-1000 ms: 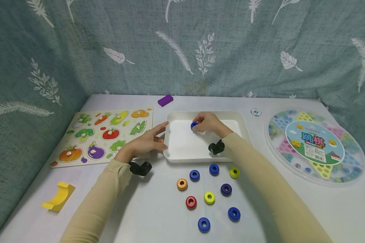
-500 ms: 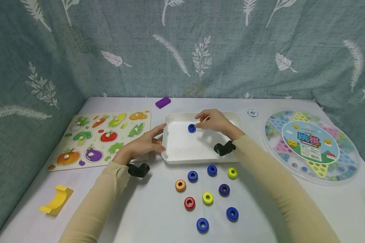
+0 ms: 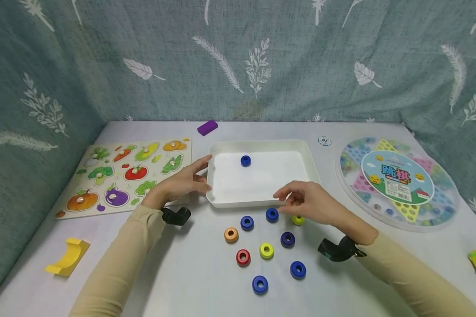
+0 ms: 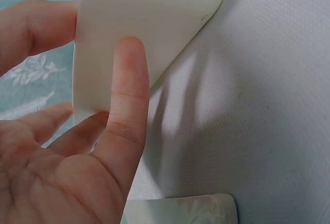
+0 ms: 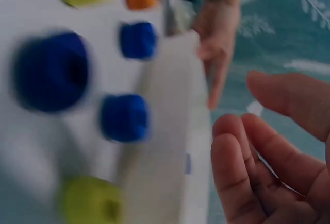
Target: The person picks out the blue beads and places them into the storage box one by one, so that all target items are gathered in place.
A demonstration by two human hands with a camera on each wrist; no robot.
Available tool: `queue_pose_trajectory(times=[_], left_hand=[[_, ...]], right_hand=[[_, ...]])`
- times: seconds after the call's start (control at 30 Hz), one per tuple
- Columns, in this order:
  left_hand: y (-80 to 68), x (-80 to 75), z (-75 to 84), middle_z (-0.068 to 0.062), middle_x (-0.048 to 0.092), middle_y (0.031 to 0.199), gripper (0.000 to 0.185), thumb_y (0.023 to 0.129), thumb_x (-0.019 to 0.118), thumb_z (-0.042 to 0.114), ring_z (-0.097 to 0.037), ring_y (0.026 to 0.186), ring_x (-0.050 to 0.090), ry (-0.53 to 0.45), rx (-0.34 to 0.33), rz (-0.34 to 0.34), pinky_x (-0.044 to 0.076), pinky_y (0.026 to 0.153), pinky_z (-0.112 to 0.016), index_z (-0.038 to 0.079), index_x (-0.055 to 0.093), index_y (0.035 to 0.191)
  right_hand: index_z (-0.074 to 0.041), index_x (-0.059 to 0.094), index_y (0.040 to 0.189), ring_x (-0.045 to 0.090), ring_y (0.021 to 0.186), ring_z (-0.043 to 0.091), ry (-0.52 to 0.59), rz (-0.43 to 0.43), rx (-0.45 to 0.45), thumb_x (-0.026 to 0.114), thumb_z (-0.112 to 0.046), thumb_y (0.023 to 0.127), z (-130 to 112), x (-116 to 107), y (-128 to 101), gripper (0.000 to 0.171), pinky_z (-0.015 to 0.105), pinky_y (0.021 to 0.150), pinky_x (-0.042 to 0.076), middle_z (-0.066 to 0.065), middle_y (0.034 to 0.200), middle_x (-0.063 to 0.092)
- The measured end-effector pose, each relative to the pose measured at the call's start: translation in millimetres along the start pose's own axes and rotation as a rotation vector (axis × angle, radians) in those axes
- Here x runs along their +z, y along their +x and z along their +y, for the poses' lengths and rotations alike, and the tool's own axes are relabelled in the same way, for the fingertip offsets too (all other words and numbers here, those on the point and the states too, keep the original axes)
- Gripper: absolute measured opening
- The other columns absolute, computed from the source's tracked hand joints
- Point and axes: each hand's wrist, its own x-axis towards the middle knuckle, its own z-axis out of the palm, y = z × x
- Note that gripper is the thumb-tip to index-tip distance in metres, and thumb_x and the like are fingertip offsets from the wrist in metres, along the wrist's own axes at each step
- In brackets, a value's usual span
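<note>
A white tray [image 3: 262, 204] lies in the middle of the table with one blue ring [image 3: 245, 161] inside, toward its back left. My left hand [image 3: 180, 185] rests against the tray's left side, thumb and fingers stretched out along the wall. In the left wrist view the thumb [image 4: 130, 80] lies on the tray's outer wall. My right hand [image 3: 307, 202] hovers over the tray's front edge, near another blue ring [image 3: 272, 215], with nothing between its thumb and fingers. It partly hides a yellow-green ring [image 3: 298, 220].
Several rings, among them an orange ring [image 3: 231, 234] and a red ring [image 3: 243, 257], lie before the tray. A vegetable puzzle board [image 3: 123, 176] is at left, a round Chinese checkers set [image 3: 398, 180] at right. A yellow arch block [image 3: 68, 257] and a purple block [image 3: 207, 128] lie further out.
My right hand has let go of the blue ring in the tray and moved back toward me, to the tray's front edge. My left hand has stayed at the tray's left side.
</note>
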Motion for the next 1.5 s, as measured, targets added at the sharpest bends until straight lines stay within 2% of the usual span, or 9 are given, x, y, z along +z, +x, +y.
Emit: queue_pose_trajectory(times=[0.07,0.23,0.47,0.83,0.97,1.1,1.27,1.37,1.5], left_hand=[[-0.1,-1.1,0.6,-0.012,0.008,0.157,0.097,0.081,0.068,0.006,-0.03,0.121,0.04,-0.002,-0.002,-0.002,0.032,0.099,-0.042,0.022,0.006,0.154],[0.1,-2.6,0.8,-0.014,0.009,0.157,0.096,0.081,0.066,0.004,-0.029,0.115,0.04,-0.01,0.006,0.0,0.033,0.097,-0.041,0.02,0.005,0.154],[2.1,-2.9,3.1,-0.014,0.01,0.156,0.096,0.08,0.067,0.003,-0.031,0.117,0.04,-0.009,-0.004,-0.002,0.035,0.095,-0.04,0.02,0.006,0.154],[4.9,-3.8,4.4,-0.014,0.01,0.156,0.097,0.08,0.067,0.001,-0.033,0.119,0.041,-0.015,0.009,-0.011,0.038,0.092,-0.038,0.018,0.006,0.154],[5.4,-3.6,3.9,-0.014,0.009,0.156,0.097,0.08,0.067,0.002,-0.033,0.12,0.041,-0.006,0.013,-0.012,0.038,0.092,-0.038,0.018,0.006,0.154],[5.6,-3.1,4.3,-0.013,0.008,0.157,0.097,0.08,0.067,0.003,-0.033,0.119,0.04,-0.001,0.01,-0.011,0.037,0.094,-0.039,0.018,0.006,0.154],[5.0,-2.9,4.4,-0.014,0.008,0.156,0.097,0.08,0.067,0.003,-0.032,0.117,0.04,0.0,0.006,-0.011,0.036,0.094,-0.039,0.018,0.005,0.154],[5.1,-3.3,3.9,-0.015,0.009,0.156,0.097,0.08,0.067,0.004,-0.032,0.116,0.04,0.007,0.004,-0.011,0.036,0.094,-0.039,0.018,0.005,0.154],[5.0,-3.0,4.4,-0.013,0.008,0.157,0.097,0.081,0.067,0.004,-0.031,0.118,0.04,0.009,0.005,-0.015,0.036,0.093,-0.039,0.019,0.006,0.154]], right_hand=[[0.002,0.066,0.107,0.055,0.069,0.013,0.005,-0.002,0.023,0.074,-0.008,0.08,3.2,8.7,-8.3,0.03,0.024,0.059,0.046,0.002,0.081,0.063],[0.004,0.065,0.111,0.056,0.069,0.009,-0.049,0.029,0.018,0.075,-0.007,0.079,12.3,25.7,-14.0,0.035,0.024,0.057,0.047,0.012,0.101,0.067],[0.005,0.064,0.112,0.051,0.06,0.008,-0.114,0.039,0.04,0.075,-0.005,0.077,18.6,39.6,-8.3,0.038,0.023,0.052,0.043,-0.001,0.073,0.061],[0.001,0.066,0.112,0.049,0.061,0.007,-0.214,0.108,0.111,0.078,-0.006,0.075,14.8,54.6,-1.3,0.039,0.023,0.053,0.043,-0.002,0.078,0.061],[0.0,0.068,0.108,0.051,0.062,0.006,-0.232,0.134,0.105,0.078,-0.005,0.075,13.9,58.0,-0.7,0.035,0.022,0.055,0.044,0.0,0.084,0.063],[-0.001,0.068,0.104,0.052,0.063,0.005,-0.223,0.14,0.086,0.078,-0.005,0.074,15.1,58.8,-1.1,0.031,0.022,0.056,0.045,0.001,0.084,0.065],[-0.002,0.068,0.102,0.055,0.065,0.006,-0.152,0.097,0.087,0.077,-0.005,0.076,12.5,53.0,-1.7,0.028,0.022,0.056,0.047,0.001,0.086,0.066],[-0.002,0.069,0.102,0.056,0.065,0.007,-0.119,0.087,0.074,0.077,-0.006,0.076,4.8,42.1,1.3,0.028,0.023,0.055,0.046,-0.001,0.08,0.065],[-0.002,0.069,0.103,0.058,0.066,0.011,-0.102,0.132,0.068,0.077,-0.007,0.076,-7.4,19.7,14.3,0.028,0.026,0.057,0.046,0.0,0.077,0.066]])
